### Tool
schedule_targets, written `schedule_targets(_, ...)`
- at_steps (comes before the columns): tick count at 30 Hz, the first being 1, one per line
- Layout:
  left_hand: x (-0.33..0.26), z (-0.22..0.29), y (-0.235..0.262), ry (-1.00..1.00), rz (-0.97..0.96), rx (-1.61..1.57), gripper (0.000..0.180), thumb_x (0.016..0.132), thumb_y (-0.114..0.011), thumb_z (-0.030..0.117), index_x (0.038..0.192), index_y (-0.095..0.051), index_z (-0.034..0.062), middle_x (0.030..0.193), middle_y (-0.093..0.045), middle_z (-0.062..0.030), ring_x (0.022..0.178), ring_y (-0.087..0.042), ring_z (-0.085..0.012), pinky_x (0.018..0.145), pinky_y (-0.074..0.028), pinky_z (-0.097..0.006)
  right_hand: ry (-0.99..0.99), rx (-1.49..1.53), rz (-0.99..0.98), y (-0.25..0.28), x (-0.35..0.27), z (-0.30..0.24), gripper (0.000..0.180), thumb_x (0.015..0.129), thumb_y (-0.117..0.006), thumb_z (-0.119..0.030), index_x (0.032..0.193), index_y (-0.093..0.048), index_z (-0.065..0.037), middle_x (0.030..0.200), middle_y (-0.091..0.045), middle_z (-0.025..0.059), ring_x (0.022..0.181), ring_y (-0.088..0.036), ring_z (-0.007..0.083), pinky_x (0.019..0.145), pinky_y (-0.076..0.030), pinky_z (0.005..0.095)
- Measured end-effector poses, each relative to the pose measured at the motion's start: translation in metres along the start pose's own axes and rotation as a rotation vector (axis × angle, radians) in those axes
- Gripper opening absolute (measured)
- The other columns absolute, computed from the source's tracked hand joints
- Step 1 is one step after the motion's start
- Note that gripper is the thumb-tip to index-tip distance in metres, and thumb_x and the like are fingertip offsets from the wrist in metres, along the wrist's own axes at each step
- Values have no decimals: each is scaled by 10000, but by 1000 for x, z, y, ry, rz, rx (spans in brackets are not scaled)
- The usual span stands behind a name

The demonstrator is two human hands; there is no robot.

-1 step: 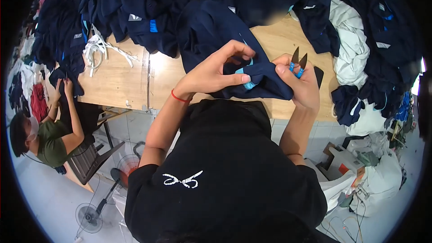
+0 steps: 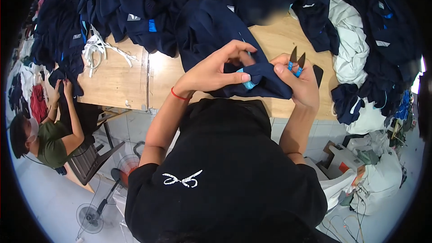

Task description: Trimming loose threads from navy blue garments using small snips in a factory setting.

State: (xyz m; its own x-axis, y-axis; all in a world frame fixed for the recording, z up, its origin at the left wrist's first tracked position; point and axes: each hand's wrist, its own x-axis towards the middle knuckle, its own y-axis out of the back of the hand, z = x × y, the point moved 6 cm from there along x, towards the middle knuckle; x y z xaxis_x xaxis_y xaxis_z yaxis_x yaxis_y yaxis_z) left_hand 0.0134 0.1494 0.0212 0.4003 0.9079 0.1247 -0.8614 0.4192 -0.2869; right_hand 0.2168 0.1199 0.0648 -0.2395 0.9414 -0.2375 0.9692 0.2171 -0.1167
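A navy garment [image 2: 211, 22] lies over the table edge in front of me, with its near end raised between both hands. My left hand [image 2: 218, 69] has its thumb pressed on a light-blue trimmed edge [image 2: 249, 82]; its index finger arches above, and some fingers are hidden or blurred. On the right, my right hand [image 2: 302, 83] pinches the navy cloth under the thumb. That same hand keeps a pair of thread snips [image 2: 295, 65] among its fingers, dark blades pointing up and apart, blue wrapping below them.
Navy garments [image 2: 130, 0] are heaped along the table's far side. White cords [image 2: 95, 51] lie at left, white cloth [image 2: 348, 40] at right, and a dark flat object [image 2: 317, 75] behind my right hand. A co-worker [image 2: 56, 139] handles dark cloth at far left; a fan [image 2: 90, 217] stands below.
The fingers of my left hand have shifted slightly at the light-blue edge, one of them blurred. My right hand and the snips have barely moved.
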Motion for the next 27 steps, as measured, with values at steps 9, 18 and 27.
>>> schedule_targets(9,-23,-3,-10,446,-430,-279,122,999,-762,85,969,-656,32,809,-672,42,747,-590,-4,653,-445,-186,218,-330,239,-6,26,-9,191,1058,-657,-119,1118,-782,13,833,-673,-37,778,-559,43,745,-444,222)
schedule_targets(18,-6,11,9,131,175,-678,158,1012,-666,-46,1145,-651,37,1064,-761,-75,1005,-746,-145,870,-634,-309,273,91,303,-43,-14,8,282,1121,-555,-221,1248,-616,23,884,-565,-7,769,-477,43,664,-361,232)
schedule_targets(27,-12,23,5,91,217,-611,332,922,-759,-95,1210,-627,5,1112,-771,-118,1032,-751,-166,946,-606,-304,406,-214,356,-70,-18,-1,248,984,-785,-131,1088,-609,9,818,-654,25,701,-531,38,603,-409,207)
